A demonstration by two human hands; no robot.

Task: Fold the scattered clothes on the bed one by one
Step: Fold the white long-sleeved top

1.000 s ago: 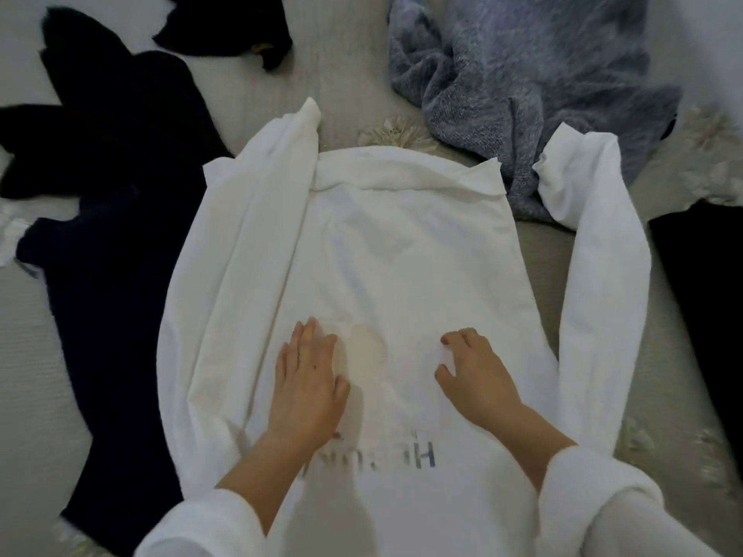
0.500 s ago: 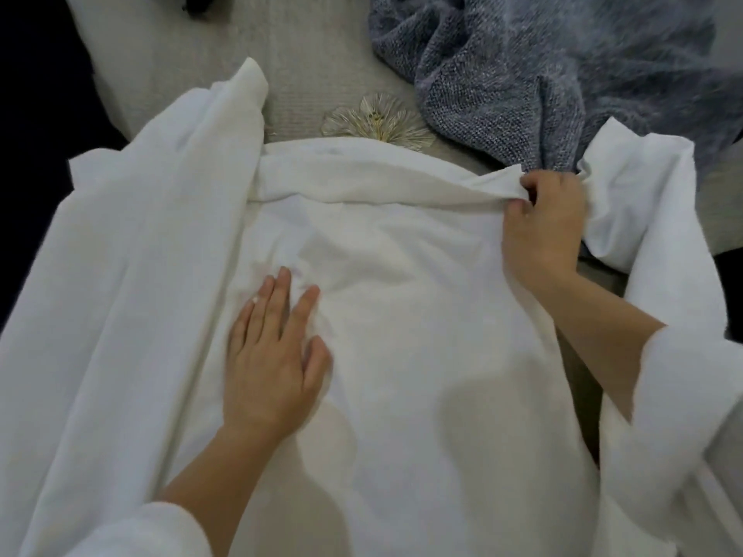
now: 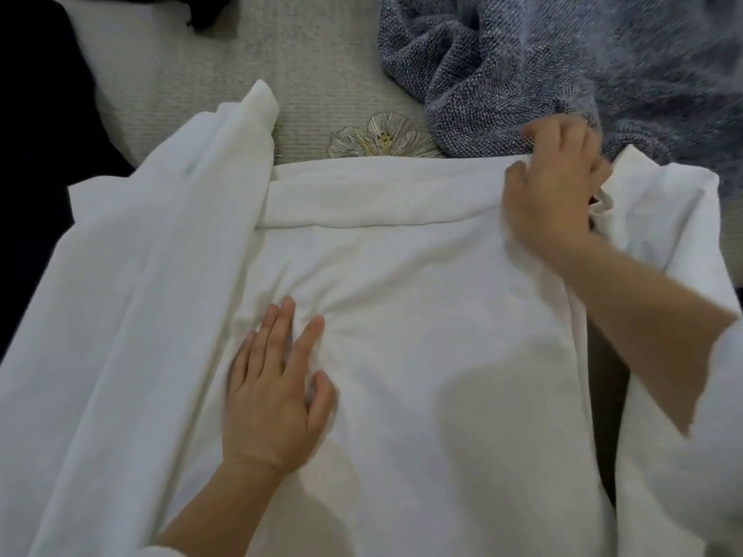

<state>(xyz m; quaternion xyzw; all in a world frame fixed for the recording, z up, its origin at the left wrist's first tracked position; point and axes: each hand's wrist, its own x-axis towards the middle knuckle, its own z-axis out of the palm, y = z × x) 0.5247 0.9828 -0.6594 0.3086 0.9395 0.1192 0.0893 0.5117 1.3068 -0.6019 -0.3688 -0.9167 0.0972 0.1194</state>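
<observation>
Bed (image 3: 321, 66): pale ribbed cover that fills the view and carries every garment.
White shirt (image 3: 422, 315): the largest garment, spread flat across the middle of the bed from 6 o'clock up to the centre. Its far edge is turned over in a band that runs from 10 to 2 o'clock.
Shirt's left sleeve (image 3: 201, 219): lies along the body from 8 o'clock up to 11 o'clock, with its cuff end resting on the bare cover.
Shirt's right sleeve (image 3: 663, 243): lies beside the body between 2 and 4 o'clock. A dark gap separates it from the body lower down.
Grey-blue sweater (image 3: 522, 54): knitted and crumpled, at 1 to 2 o'clock. Its near edge touches the shirt's far edge.
Dark garment (image 3: 36, 114): at 9 to 10 o'clock, running off the left border and partly under the shirt's left side.
Left hand (image 3: 273, 400): at 7 o'clock, palm down on the shirt's body. Its fingers are straight and slightly spread, pressing the cloth, with small creases around the fingertips.
Right hand (image 3: 555, 182): at 2 o'clock, blurred, with fingers curled and gripping the far right corner of the shirt's turned-over edge.
Flower (image 3: 382, 134): pattern on the cover at 12 o'clock, just beyond the shirt's far edge and beside the sweater.
Black cloth (image 3: 205, 14): a small piece at 11 o'clock, cut off by the top border.
</observation>
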